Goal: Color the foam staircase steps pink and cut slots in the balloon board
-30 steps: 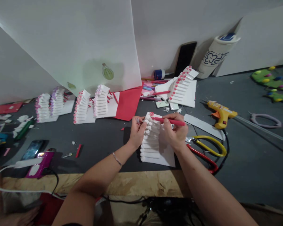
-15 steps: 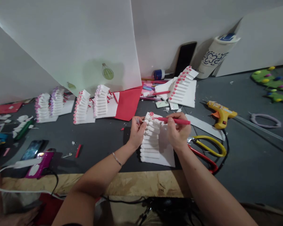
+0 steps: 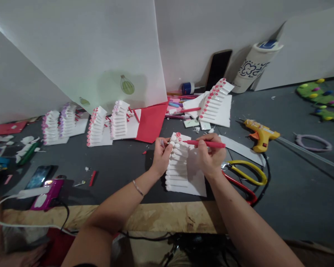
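Note:
A white card (image 3: 197, 181) lies before me, lined with a row of white cotton swabs (image 3: 178, 172). The swab heads at its far end bear red marks; the nearer heads are white. My left hand (image 3: 161, 157) is closed on the card's left edge, fingers pinching it beside the upper swabs. In my right hand (image 3: 211, 157) is a red felt-tip pen (image 3: 193, 142), gripped as for writing. Its tip points left, close to the red-marked swab heads; whether it touches one I cannot tell.
Yellow-and-red-handled pliers (image 3: 246, 172) and a yellow glue gun (image 3: 260, 134) lie on the right. More swab cards (image 3: 119, 120) stand behind, near red paper (image 3: 153, 122). A white tumbler (image 3: 253, 68) stands at the back. A purple power strip (image 3: 48, 194) and another person's hand (image 3: 30, 256) are left.
The pen has shifted slightly right and its tip is a little lower in view. My left hand and the card stay almost where they were.

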Available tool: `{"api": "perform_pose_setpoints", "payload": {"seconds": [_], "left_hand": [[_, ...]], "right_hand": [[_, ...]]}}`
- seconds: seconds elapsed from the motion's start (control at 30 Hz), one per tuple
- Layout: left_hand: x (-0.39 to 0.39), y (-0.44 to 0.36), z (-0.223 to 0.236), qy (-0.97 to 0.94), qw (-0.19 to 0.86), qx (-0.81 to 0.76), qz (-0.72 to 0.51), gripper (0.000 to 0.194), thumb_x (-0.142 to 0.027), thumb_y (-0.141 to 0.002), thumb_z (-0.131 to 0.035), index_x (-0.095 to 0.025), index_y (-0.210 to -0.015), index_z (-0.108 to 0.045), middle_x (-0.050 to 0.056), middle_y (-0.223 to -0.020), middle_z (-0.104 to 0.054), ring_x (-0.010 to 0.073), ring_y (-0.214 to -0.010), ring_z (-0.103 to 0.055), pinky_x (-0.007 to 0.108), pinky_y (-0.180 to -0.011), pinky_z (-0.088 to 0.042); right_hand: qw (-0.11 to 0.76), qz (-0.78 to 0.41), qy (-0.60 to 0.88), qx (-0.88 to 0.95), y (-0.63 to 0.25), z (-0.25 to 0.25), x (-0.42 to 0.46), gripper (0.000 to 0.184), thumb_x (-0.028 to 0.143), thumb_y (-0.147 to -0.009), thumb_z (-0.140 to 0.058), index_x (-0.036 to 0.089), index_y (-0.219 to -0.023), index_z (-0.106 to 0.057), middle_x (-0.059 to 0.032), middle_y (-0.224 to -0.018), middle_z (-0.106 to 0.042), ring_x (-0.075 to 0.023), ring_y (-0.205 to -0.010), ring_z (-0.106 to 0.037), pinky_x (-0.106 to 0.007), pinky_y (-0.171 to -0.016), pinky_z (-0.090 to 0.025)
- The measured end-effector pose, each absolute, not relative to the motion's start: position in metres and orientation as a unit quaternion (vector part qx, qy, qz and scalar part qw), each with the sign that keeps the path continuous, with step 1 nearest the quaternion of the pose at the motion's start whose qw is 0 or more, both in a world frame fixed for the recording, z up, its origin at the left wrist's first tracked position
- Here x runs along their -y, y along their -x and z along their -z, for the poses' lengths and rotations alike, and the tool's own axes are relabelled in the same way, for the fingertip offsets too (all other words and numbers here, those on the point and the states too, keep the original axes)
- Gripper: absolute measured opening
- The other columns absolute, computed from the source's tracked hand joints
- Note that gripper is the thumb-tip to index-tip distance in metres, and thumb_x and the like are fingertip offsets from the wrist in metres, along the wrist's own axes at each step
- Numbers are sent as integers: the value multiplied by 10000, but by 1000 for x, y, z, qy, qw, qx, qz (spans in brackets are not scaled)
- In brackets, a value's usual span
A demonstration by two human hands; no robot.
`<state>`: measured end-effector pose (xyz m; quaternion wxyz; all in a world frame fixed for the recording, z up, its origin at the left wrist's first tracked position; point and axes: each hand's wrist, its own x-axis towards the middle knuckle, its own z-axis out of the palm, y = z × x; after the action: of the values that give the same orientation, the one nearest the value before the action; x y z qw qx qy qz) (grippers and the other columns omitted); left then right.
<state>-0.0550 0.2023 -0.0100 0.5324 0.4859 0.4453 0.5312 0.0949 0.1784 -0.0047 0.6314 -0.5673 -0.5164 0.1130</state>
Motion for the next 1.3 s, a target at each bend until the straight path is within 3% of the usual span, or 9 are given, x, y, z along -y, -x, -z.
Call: {"api": "perform_pose_setpoints", "payload": {"seconds": [0.57,0.7,0.9,1.3], "left_hand": [[-203,55,8,-490,519,-455,-532,293,-356,-809,-690,-228,-805,-427,19,-952,-596,129,-769,-546,271,-732,-444],[-203,55,8,-486,525,-451,-534,304,-359,-812,-694,-229,-800,-419,22,-959,-592,131,-779,-557,276,-734,-451],[-202,54,9,-484,535,-436,-537,311,-361,-813,-693,-230,-809,-411,7,-932,-581,103,-671,-507,262,-652,-417],[-200,54,11,-488,542,-425,-536,305,-380,-825,-677,-231,-834,-411,18,-953,-585,119,-729,-500,271,-686,-417]], "right_hand": [[639,-77,543,540,-92,1,-176,137,257,-855,-544,227,-727,-583,7,-696,-613,-187,-689,-571,-401,-756,-435],[634,-74,537,552,-91,0,-177,95,259,-866,-560,226,-798,-619,-1,-754,-654,-191,-730,-598,-404,-779,-432],[647,-53,513,562,-91,-1,-178,101,207,-848,-556,231,-756,-590,19,-699,-624,-179,-676,-569,-383,-743,-410],[580,27,497,645,-92,-3,-175,41,214,-838,-577,243,-845,-605,17,-745,-657,-188,-715,-588,-406,-804,-385]]}}
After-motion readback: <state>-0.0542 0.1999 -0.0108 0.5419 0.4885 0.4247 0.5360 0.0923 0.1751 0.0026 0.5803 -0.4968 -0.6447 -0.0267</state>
